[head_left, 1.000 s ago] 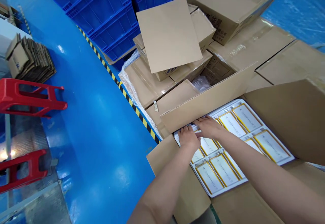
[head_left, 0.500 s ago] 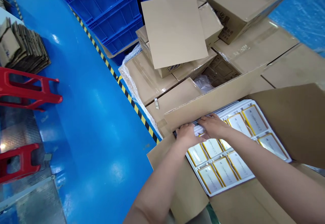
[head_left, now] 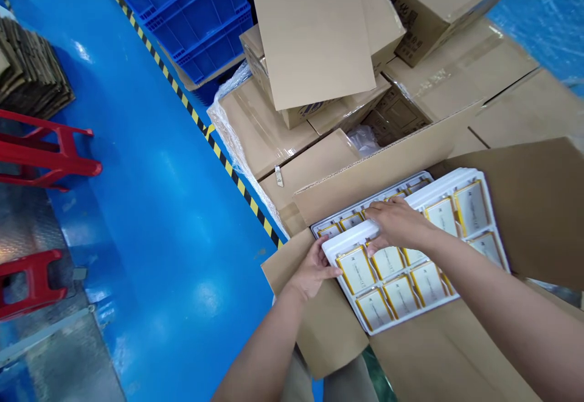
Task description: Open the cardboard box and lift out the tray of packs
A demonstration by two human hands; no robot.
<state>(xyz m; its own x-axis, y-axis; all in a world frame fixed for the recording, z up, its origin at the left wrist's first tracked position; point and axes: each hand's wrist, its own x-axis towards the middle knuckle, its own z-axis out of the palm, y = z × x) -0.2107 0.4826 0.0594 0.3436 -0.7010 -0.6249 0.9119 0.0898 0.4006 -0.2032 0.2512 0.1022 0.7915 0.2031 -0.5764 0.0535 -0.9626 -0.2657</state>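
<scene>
A white plastic tray (head_left: pixel 396 324) holds several flat silver battery packs (head_left: pixel 358 270) with yellow edges. It is tilted, its far edge raised inside an open cardboard box (head_left: pixel 337 323). My left hand (head_left: pixel 314 268) grips the tray's left corner, thumb on top and fingers partly hidden beneath. My right hand (head_left: pixel 396 224) grips the far edge near the middle, with its thumb over a battery pack. Below and behind the raised tray, another tray of battery packs (head_left: pixel 351 221) shows in the box.
Sealed cartons (head_left: pixel 269 131) stand behind the open box, with a loose cardboard sheet (head_left: pixel 314 37) lying on top. Blue crates (head_left: pixel 201 25) are stacked at the back. Red stools (head_left: pixel 50 152) and flattened cardboard (head_left: pixel 31 70) are at left, beyond striped floor tape (head_left: pixel 219 154).
The upper tray's far edge has come up and toward me, uncovering the tray below. My left hand has shifted from the far edge to the left corner.
</scene>
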